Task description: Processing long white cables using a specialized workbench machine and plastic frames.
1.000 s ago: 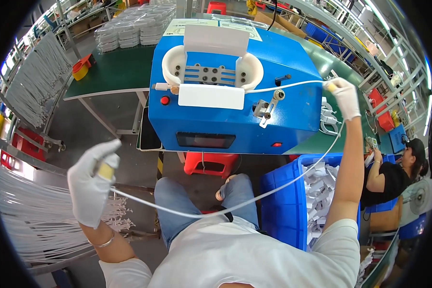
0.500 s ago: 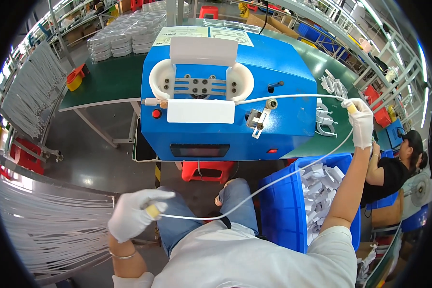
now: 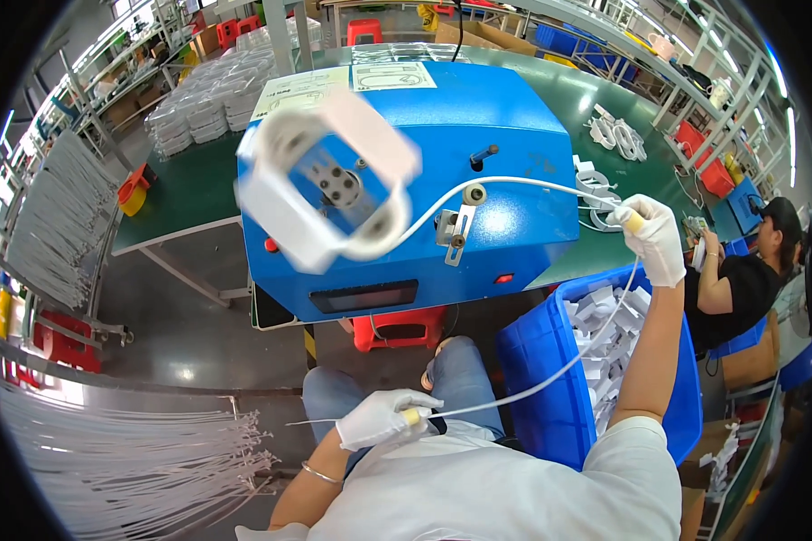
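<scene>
Both my hands wear white gloves with a yellowish cover on a finger. My right hand (image 3: 651, 239), raised at the right above a blue bin, is closed on a white cable (image 3: 512, 398). Low in front of my lap, my left hand (image 3: 383, 419) is closed on the same cable, and a thin end sticks out to its left. Between the hands the cable sags. From my right hand it also runs left, over a small guide roller (image 3: 475, 194), to a white winding form (image 3: 284, 215). That form is tilted and blurred on the blue machine (image 3: 523, 135).
The blue bin (image 3: 541, 356) beside my right leg holds white pieces. Coiled white cables (image 3: 618, 135) lie on the green table (image 3: 176, 194). Stacked clear trays (image 3: 212, 99) stand at the back left. Cables hang on a rack (image 3: 126, 442) at lower left. A person (image 3: 740, 279) works at right.
The winding form was level and sharp; now it is turned and smeared by motion. My left hand has moved right and slightly lower along with the cable. My right hand has shifted slightly left and down.
</scene>
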Motion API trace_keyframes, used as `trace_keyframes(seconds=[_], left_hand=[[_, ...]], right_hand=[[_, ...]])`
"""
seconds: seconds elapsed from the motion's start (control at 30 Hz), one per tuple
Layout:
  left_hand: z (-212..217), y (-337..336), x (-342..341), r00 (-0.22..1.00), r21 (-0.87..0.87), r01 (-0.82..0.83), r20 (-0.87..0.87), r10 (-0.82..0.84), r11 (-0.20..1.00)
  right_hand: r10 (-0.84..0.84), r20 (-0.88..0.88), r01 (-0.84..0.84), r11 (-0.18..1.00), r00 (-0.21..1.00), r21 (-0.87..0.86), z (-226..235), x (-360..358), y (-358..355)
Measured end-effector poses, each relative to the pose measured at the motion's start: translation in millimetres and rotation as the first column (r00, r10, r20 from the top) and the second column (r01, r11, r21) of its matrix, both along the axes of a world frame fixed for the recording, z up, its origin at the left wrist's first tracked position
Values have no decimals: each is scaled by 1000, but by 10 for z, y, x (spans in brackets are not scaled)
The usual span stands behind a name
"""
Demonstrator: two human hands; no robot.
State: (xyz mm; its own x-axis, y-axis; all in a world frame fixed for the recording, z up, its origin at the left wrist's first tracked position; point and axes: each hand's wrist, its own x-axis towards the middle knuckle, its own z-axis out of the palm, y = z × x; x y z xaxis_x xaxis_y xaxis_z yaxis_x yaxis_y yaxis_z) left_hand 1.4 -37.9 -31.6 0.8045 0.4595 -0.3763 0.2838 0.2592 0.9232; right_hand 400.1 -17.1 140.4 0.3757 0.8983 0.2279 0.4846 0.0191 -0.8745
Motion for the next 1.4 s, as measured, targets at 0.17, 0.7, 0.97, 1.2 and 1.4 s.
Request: trace_keyframes(seconds=[0.17,0.7,0.97,1.2,1.4], left_hand=[[-214,-13,61,997,168,-34,-59,44,985],[-589,-174,-65,981,127,-122,-134,139,984],[131,216,479,998,39,20,58,-22,999],[902,458,457,980,686,117,38,-196,718],[1914,731,-283,939,684,342,-268,-213,644]], right_hand=[[173,-238,-183,983,956,-21,5,-177,-60],[259,-494,-357,927,830,-114,-70,-834,-68],[301,-502,-350,937,811,-5,-17,-1066,74],[373,-68,-362,922,925,134,65,-1291,218],[41,757,-387,877,652,286,253,-1192,431]])
